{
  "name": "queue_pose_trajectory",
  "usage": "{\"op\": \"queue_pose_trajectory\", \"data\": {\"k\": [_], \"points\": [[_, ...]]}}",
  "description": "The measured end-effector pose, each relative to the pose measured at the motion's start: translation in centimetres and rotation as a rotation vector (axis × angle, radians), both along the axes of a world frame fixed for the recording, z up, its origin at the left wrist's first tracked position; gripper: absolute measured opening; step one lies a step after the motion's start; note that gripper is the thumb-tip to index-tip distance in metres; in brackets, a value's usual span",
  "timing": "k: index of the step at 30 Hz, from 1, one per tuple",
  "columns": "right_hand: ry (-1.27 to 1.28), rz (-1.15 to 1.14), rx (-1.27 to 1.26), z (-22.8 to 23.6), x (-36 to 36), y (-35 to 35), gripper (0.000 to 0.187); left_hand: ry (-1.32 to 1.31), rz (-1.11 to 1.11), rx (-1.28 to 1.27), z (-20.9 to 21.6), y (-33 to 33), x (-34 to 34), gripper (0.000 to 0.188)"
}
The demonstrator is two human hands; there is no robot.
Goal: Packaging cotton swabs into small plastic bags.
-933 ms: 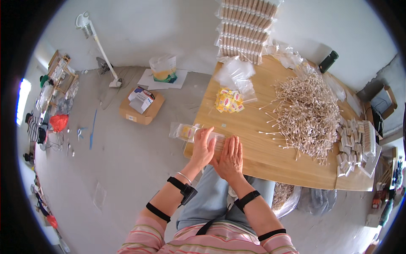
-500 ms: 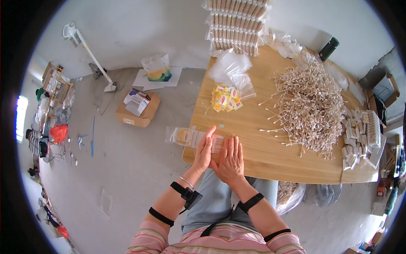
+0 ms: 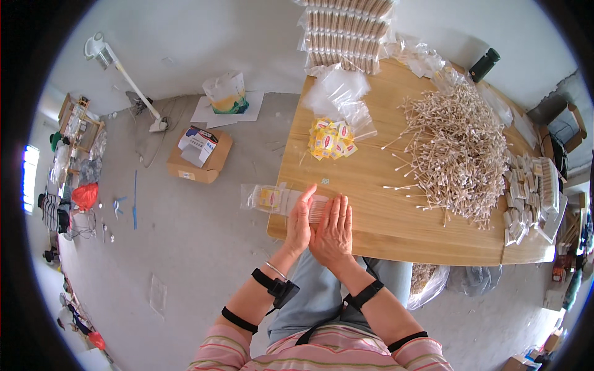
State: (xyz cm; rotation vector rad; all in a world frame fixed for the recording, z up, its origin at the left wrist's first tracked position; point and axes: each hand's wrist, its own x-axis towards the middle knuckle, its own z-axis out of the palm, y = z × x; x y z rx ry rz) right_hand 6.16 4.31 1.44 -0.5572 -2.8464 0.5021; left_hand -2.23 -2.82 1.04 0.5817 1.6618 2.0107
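Note:
A clear plastic bag (image 3: pixel 250 196) lies across the table's left edge, its end hanging past it, with a yellow card (image 3: pixel 270 198) inside. A row of cotton swabs (image 3: pixel 318 209) lies at the bag's right end, between my hands. My left hand (image 3: pixel 299 221) stands on its edge against the bag and swabs, fingers stretched and thumb up. Flat and palm down, my right hand (image 3: pixel 333 230) rests over the swabs' right ends, fingers straight and close together. The two hands nearly meet at the near side. Part of the swabs is hidden beneath them.
Loose cotton swabs (image 3: pixel 458 154) form a big heap on the wooden table (image 3: pixel 371 232). Yellow cards (image 3: pixel 331 139) lie beyond my hands, near empty clear bags (image 3: pixel 339 93). Packed swab bundles (image 3: pixel 343 40) are stacked at the back. Filled packs (image 3: pixel 526 198) sit at the right.
My right hand has shifted slightly left, closer to my left hand, covering the swabs' ends. The view has tilted a little.

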Motion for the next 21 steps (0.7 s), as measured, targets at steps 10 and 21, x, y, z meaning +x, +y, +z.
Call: {"op": "queue_pose_trajectory", "data": {"k": [10, 21], "points": [[-0.045, 0.042, -0.042, 0.3, -3.5, -2.6, 0.069, 0.022, 0.060, -0.077, 0.3, -2.5, -2.9, 0.081], [0.005, 0.128, -0.088, 0.4, -3.8, -2.4, 0.072, 0.141, 0.134, -0.103, -0.8, -3.0, -3.7, 0.070]]}}
